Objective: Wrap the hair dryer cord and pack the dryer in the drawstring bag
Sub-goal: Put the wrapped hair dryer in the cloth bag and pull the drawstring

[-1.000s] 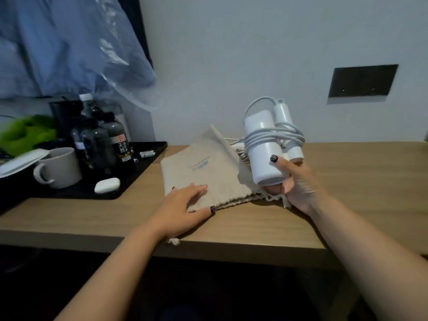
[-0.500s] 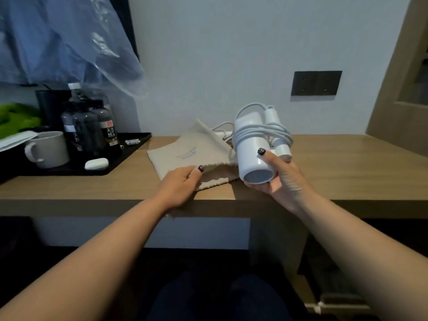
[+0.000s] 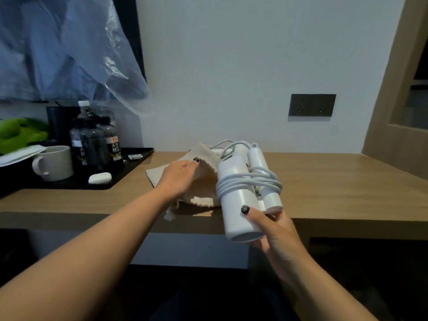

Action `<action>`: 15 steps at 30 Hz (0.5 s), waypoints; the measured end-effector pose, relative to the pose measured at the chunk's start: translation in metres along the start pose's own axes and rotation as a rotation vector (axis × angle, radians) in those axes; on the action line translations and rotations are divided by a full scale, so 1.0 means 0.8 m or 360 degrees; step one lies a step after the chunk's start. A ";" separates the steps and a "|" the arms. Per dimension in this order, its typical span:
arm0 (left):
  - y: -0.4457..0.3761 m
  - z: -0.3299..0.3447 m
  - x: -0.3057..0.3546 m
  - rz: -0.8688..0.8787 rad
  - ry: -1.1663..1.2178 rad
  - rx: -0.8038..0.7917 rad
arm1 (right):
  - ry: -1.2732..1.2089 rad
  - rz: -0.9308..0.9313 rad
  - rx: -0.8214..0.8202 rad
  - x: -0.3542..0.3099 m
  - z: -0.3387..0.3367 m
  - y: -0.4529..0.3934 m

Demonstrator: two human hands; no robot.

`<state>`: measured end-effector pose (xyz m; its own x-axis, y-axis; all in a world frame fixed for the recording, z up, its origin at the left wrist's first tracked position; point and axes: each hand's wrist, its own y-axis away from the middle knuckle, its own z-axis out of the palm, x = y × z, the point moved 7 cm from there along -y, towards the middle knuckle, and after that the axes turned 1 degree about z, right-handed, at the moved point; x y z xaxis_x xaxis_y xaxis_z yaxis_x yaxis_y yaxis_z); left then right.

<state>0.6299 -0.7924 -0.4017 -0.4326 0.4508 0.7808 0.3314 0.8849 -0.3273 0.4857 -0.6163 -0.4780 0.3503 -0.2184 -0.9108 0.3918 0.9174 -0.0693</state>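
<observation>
My right hand (image 3: 276, 230) grips the white hair dryer (image 3: 236, 200) by its near end, thumb on top, and holds it tilted over the desk's front edge. The white cord (image 3: 250, 183) is wound several times round the barrel and the folded handle (image 3: 266, 179). The beige drawstring bag (image 3: 203, 181) lies on the wooden desk (image 3: 335, 181) just left of the dryer. My left hand (image 3: 179, 176) pinches the bag's upper layer and lifts it, so the frilled mouth (image 3: 201, 201) gapes toward me. A tassel (image 3: 169, 215) hangs off the desk edge.
A black tray (image 3: 129, 167) at the left holds dark bottles (image 3: 95, 144), a grey mug (image 3: 55, 165) and a small white case (image 3: 100, 178). Clear plastic (image 3: 76, 54) hangs above. A dark wall socket (image 3: 311, 104) sits to the right, and wooden furniture (image 3: 398, 135) stands at the far right.
My left hand has gone from lying on the bag to lifting its top layer open. My right hand has brought the dryer nearer and lower, over the desk's front edge.
</observation>
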 end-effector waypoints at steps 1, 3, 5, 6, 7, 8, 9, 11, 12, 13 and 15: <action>-0.002 -0.001 0.001 -0.0006 0.0009 0.0003 | 0.0034 -0.0031 0.0053 0.002 -0.001 0.000; -0.003 -0.001 0.000 -0.0057 0.0065 0.0021 | 0.0039 -0.0078 0.0108 0.005 0.000 0.000; -0.003 -0.003 -0.003 -0.0107 0.0138 0.0081 | -0.0043 -0.0089 0.0113 0.011 0.001 0.001; -0.002 -0.004 -0.004 -0.0119 0.0153 0.0133 | -0.0096 -0.0087 0.0102 0.013 0.002 0.002; -0.002 -0.006 -0.006 -0.0130 0.0157 0.0185 | -0.0144 -0.0082 0.0088 0.014 0.002 0.004; -0.002 -0.007 -0.009 -0.0142 0.0171 0.0227 | -0.0174 -0.0084 0.0078 0.013 0.003 0.005; -0.001 -0.008 -0.012 -0.0154 0.0190 0.0258 | -0.0170 -0.0098 0.0078 0.011 0.002 0.008; 0.000 -0.008 -0.016 -0.0171 0.0221 0.0281 | -0.0040 -0.0161 0.0098 0.002 -0.001 0.013; 0.000 -0.008 -0.017 -0.0173 0.0231 0.0283 | 0.0051 -0.0209 0.0118 -0.004 -0.004 0.016; 0.000 -0.008 -0.017 -0.0161 0.0242 0.0294 | 0.0144 -0.0261 0.0140 -0.012 -0.006 0.019; 0.001 -0.010 -0.013 -0.0076 0.0287 0.0336 | 0.0348 -0.0366 0.0168 -0.029 -0.010 0.024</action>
<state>0.6415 -0.7975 -0.4059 -0.2811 0.3969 0.8738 0.1244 0.9179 -0.3769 0.4786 -0.5910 -0.4614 0.0562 -0.3290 -0.9427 0.5292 0.8104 -0.2513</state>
